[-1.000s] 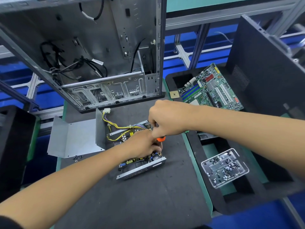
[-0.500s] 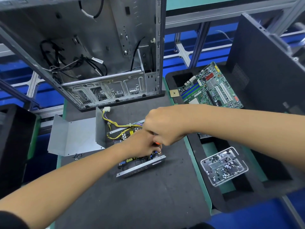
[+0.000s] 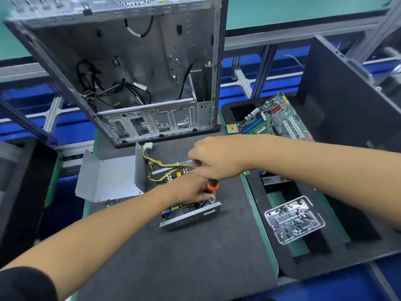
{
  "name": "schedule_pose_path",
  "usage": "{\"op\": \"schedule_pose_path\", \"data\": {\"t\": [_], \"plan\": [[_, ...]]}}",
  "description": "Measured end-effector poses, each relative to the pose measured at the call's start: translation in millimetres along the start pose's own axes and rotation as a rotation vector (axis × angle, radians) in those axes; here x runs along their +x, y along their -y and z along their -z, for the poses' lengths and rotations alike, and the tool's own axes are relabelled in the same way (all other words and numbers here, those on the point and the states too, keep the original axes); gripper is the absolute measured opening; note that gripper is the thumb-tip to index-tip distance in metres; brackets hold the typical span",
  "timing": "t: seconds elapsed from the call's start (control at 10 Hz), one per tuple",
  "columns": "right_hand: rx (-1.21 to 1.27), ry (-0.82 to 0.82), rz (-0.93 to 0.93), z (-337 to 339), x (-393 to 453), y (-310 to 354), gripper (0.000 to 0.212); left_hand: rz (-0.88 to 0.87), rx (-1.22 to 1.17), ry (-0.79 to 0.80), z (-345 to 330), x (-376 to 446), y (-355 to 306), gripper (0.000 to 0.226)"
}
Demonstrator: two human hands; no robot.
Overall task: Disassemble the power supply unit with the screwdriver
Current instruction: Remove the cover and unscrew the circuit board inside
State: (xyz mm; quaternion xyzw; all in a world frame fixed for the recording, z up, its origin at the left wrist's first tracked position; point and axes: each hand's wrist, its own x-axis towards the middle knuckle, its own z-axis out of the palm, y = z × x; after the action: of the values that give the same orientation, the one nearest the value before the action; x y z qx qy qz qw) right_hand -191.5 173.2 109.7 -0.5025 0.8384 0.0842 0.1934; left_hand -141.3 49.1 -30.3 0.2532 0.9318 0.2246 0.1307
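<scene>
I see the power supply unit [image 3: 186,205] lying on the dark mat [image 3: 173,257], near its middle, just in front of the big open computer case [image 3: 134,72]. Its lid is off. The grey metal cover [image 3: 108,177] lies just beside it on the left, so the board and the yellow wires [image 3: 160,165] show.

My right hand [image 3: 217,159] is curled around the top of the screwdriver [image 3: 212,184], the one with the orange and black handle. The tool stands almost straight up, and its tip goes down into the near right corner of the unit. My left hand [image 3: 191,190] rests on the inside of the unit, right next to the tool. Its fingers are hidden under my right hand, so I cannot tell if they pinch anything or just press down.

I think I am taking out a screw that holds the board in the box. Next I should keep the tool straight, push down a little and turn until the screw is loose. Then I must lift the tiny screw out without dropping it among the parts.

A clear tray of screws [image 3: 295,220] sits well off to the right, and the screw could go there. A green motherboard [image 3: 275,120] lies behind it.
</scene>
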Motion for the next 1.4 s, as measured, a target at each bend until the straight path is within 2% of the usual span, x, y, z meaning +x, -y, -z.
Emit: {"op": "schedule_pose_path", "data": {"t": [0.1, 0.2, 0.3, 0.4, 0.5, 0.6, 0.7, 0.8, 0.9, 1.0, 1.1, 1.2, 1.3, 1.4], "plan": [[0.023, -0.037, -0.097, -5, -3, 1, 0.031, 0.029, -0.004, 0.003, -2, 1, -3, 0.021], [0.011, 0.072, -0.127, -7, -2, 7, 0.031, 0.045, -0.049, 0.012, 1, 0, -3, 0.024], [-0.089, 0.138, 0.065, -5, -1, 7, 0.028, 0.021, -0.093, 0.091, 3, 0, -3, 0.017], [-0.122, 0.164, 0.218, -4, -4, 8, 0.011, 0.109, 0.019, 0.220, 6, 3, -1, 0.026], [-0.091, 0.155, 0.302, 2, -4, 1, 0.013, 0.156, 0.024, 0.298, 8, 8, -6, 0.031], [-0.015, 0.148, 0.301, 7, -6, -4, 0.021, 0.211, 0.093, 0.322, 9, 13, -10, 0.029], [0.023, 0.100, 0.190, 1, -8, -1, 0.027, 0.268, 0.135, 0.400, 8, 17, -10, 0.031], [-0.243, 0.071, 0.051, -5, -5, 4, 0.022, 0.268, 0.149, 0.416, 12, 20, -15, 0.024], [-0.225, 0.070, 0.073, -8, -1, 4, 0.017, 0.231, 0.158, 0.438, 14, 21, -15, 0.027], [-0.021, 0.071, 0.160, -1, -3, -2, 0.018, 0.194, 0.160, 0.491, 18, 21, -13, 0.033], [0.145, 0.125, 0.227, 2, -9, -3, 0.029, 0.171, 0.195, 0.525, 20, 21, -14, 0.033], [0.140, 0.106, 0.100, -8, -7, -6, 0.017, 0.221, 0.189, 0.496, 20, 22, -15, 0.029], [-0.065, 0.152, 0.007, -12, -4, -10, 0.035, 0.249, 0.164, 0.481, 18, 21, -15, 0.021], [0.037, 0.099, 0.085, -11, -6, -11, 0.018, 0.241, 0.187, 0.483, 15, 18, -13, 0.024]]}}
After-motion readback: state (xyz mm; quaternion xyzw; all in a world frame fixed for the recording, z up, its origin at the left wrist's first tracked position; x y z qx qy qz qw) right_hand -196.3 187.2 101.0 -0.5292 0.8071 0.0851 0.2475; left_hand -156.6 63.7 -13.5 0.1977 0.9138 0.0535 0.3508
